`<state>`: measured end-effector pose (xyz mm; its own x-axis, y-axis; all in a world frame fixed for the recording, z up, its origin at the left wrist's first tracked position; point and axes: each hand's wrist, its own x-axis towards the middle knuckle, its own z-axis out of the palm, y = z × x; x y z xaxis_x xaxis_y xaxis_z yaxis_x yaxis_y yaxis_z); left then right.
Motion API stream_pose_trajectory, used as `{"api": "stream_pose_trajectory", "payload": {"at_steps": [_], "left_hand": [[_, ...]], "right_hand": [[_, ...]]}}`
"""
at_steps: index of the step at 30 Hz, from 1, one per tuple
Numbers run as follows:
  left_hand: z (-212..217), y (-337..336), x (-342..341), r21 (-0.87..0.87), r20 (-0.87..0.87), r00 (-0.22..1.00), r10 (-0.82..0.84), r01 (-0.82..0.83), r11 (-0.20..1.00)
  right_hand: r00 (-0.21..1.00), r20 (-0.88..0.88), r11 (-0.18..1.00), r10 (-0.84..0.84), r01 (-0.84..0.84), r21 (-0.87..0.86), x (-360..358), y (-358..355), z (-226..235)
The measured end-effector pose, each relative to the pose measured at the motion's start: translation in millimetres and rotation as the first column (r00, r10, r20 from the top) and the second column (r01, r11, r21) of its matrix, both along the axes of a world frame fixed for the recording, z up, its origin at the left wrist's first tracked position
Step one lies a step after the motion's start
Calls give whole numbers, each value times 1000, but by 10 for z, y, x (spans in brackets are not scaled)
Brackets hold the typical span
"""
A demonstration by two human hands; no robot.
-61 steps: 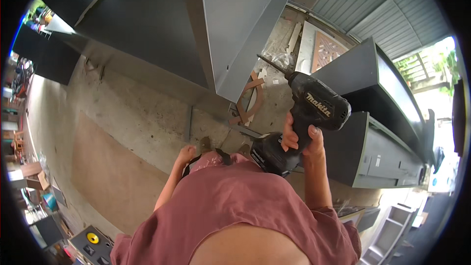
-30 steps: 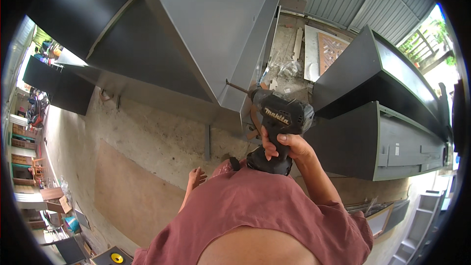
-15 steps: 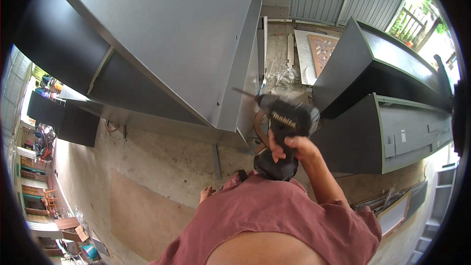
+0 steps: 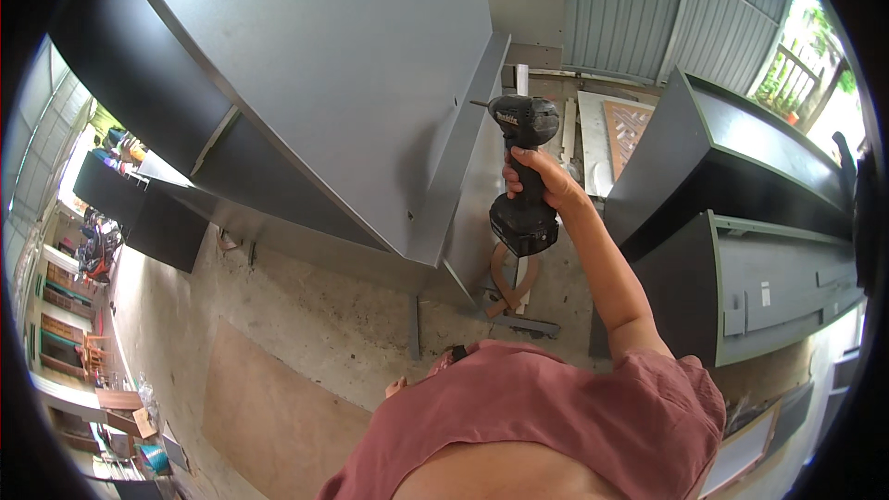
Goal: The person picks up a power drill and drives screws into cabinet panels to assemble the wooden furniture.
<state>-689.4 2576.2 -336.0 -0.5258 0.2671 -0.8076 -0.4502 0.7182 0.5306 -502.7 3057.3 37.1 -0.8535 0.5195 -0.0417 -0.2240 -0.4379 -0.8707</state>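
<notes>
Reaching a black cordless driver (image 4: pixel 530 118) farther up the grey panel (image 4: pixel 361 65) than a second ago.
Clasping it in the right hand (image 4: pixel 540 176), with bit (image 4: pixel 479 104) near the upper hole (image 4: pixel 455 102), apparently shifting work from the lower hole (image 4: pixel 410 216); leaving left hand (image 4: pixel 396 387) too hidden to tell its grip.

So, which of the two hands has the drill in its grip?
The right hand, wrapped around the drill; the left hand, partly hidden beside the shirt, is well away.

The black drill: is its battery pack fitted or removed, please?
Fitted. The battery pack sits at the bottom of the drill, with no gap visible between them. Whether it is fully latched cannot be told.
</notes>
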Motion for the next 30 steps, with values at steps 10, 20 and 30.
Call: {"api": "stream_pose_trajectory", "payload": {"at_steps": [10,20,30], "left_hand": [[-4,-82,662,-31,-61,998,18,-20,999],[97,-74,882,-32,-125,992,-3,-1,999],[-25,-343,883,-97,-96,991,90,-99,990]], "right_hand": [[994,-49,994,94,-97,-59,15,158,-217],[995,-34,991,91,-94,-91,102,107,-262],[996,-79,997,-44,49,53,-84,133,-605]]}}
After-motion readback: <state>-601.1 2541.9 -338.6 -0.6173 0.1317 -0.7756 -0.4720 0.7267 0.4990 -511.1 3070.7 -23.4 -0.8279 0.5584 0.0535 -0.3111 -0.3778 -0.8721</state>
